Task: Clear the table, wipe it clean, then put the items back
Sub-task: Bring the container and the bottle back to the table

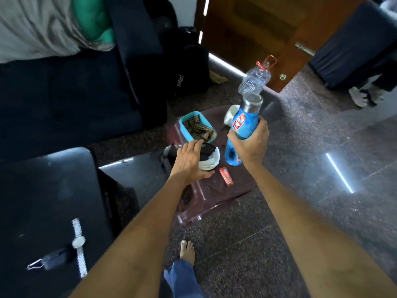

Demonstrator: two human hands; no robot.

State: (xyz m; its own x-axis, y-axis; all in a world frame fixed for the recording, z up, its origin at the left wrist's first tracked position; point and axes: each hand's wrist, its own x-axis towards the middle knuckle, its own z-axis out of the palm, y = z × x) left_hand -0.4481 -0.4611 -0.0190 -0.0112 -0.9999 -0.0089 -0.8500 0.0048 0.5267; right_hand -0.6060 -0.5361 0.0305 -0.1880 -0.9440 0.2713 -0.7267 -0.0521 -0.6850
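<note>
Table (217, 190), low maroon plastic, carries teal box (196, 128), red packet (226, 176), white-wrapped black item (209, 158). Right hand (250, 143) grips blue steel-capped bottle (241, 130) standing on it. Left hand (189, 162), fingers extended, rests on wrapped item.

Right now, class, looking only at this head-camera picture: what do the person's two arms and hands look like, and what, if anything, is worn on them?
Both forearms are bare to the frame edge: no sleeves, gloves, watch or bracelets. No rings show on the left hand or right hand.
</note>
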